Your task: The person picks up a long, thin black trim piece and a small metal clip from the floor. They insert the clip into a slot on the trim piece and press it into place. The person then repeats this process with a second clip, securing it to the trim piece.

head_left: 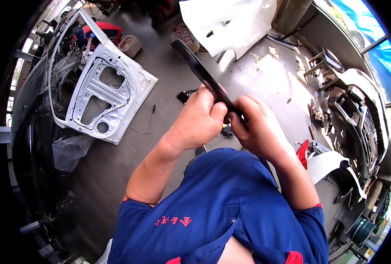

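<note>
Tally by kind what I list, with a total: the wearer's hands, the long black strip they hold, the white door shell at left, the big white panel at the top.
Hands: 2 (left hand, right hand)
Long black strip: 1
White door shell: 1
Big white panel: 1
Total: 5

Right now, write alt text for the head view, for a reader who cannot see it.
A person's left hand and right hand grip a long black strip above a grey floor. A bare white car door is at left, a smooth white panel at top, and a curved white piece at right.
</note>
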Tool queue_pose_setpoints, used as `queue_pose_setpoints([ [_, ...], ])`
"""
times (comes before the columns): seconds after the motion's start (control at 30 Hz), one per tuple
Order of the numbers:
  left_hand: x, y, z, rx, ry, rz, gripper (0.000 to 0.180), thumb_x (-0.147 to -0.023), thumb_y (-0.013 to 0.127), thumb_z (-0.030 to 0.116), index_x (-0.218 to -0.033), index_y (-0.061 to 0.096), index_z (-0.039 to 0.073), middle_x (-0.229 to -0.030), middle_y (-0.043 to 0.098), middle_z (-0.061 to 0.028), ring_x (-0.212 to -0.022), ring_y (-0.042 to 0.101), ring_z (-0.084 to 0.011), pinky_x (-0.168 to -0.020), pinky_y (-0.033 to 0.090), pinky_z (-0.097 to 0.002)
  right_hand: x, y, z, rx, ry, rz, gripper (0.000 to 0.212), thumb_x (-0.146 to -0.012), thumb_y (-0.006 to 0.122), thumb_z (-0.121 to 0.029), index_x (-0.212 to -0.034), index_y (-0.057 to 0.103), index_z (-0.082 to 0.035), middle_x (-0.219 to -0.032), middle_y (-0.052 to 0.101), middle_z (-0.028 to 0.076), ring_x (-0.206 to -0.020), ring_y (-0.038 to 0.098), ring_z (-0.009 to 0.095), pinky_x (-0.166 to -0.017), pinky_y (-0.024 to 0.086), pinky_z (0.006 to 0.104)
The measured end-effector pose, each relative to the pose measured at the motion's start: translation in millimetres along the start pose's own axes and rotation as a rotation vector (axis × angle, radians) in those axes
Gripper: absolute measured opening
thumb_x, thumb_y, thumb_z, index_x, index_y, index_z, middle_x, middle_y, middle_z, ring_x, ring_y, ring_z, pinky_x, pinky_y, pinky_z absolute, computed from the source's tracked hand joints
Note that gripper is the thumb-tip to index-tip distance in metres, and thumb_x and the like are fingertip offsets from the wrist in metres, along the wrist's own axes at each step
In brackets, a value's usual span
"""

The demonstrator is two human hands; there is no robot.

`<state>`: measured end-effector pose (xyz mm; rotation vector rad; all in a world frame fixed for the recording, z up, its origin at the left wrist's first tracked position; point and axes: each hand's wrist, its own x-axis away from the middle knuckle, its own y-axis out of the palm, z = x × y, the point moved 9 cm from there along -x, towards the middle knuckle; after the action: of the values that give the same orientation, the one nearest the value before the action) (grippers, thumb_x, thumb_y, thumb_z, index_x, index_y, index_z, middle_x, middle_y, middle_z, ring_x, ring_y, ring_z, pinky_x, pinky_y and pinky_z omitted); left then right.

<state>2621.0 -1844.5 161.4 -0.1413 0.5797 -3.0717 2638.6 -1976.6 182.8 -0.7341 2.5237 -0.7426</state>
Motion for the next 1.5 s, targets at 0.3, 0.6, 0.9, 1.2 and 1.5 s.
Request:
queue_pose_setpoints([
  [0.3, -2, 3, 9, 0.233, 0.16, -0.017, 0.021, -0.1, 0.053, 0.006, -0.12, 0.052, -0.003, -0.103, 0.066, -0.0115, -0.087, 0.07, -0.0161, -0.076, 0.059, -0.0309, 6, -1, 35, -0.439, 0.224, 0.032, 0.009, -0.093, 0.067, -0.006, -0.097, 0.067, 0.003, -0.08, 0.064, 0.012, -0.071, 0.061, 0.016, -0.065, 0.051, 0.0328],
  [0.6, 0, -8, 20, 0.05, 0.251, 0.226, 0.017, -0.092, 0.056, 0.005, -0.106, 0.057, -0.004, -0.081, 0.069, -0.0239, -0.071, 0.068, -0.0429, -0.069, 0.055, -0.048, 3, -14, 8, -0.19, 0.085, 0.106, 0.006, -0.09, 0.067, -0.004, -0.092, 0.067, 0.001, -0.082, 0.065, 0.018, -0.076, 0.065, 0.035, -0.07, 0.053, 0.0409],
  [0.9, 2, -12, 30, -0.081, 0.344, 0.272, 0.014, -0.098, 0.05, 0.004, -0.103, 0.06, -0.004, -0.082, 0.071, -0.0123, -0.069, 0.072, -0.0183, -0.066, 0.058, -0.0335, 1, -15, -3, -0.104, -0.007, 0.119, 0.009, -0.093, 0.067, -0.008, -0.09, 0.067, 0.0, -0.079, 0.065, 0.017, -0.074, 0.065, 0.036, -0.069, 0.053, 0.0424],
  [1.2, 0, -14, 29, -0.032, 0.267, 0.201, 0.014, -0.096, 0.054, 0.008, -0.099, 0.062, -0.003, -0.08, 0.068, -0.0254, -0.071, 0.068, -0.0442, -0.067, 0.054, -0.0489, 1, -16, 0, -0.129, 0.03, 0.152, 0.011, -0.094, 0.067, -0.009, -0.088, 0.066, 0.0, -0.079, 0.065, 0.017, -0.071, 0.065, 0.036, -0.066, 0.052, 0.0438],
  [1.5, 4, -19, 46, -0.142, 0.294, 0.278, 0.014, -0.096, 0.053, 0.007, -0.095, 0.064, -0.003, -0.076, 0.067, -0.0242, -0.068, 0.067, -0.0429, -0.065, 0.054, -0.048, -11, -16, -2, -0.069, 0.043, 0.136, 0.023, -0.092, 0.07, -0.019, -0.076, 0.066, -0.003, -0.071, 0.063, 0.014, -0.066, 0.064, 0.034, -0.061, 0.052, 0.0428],
])
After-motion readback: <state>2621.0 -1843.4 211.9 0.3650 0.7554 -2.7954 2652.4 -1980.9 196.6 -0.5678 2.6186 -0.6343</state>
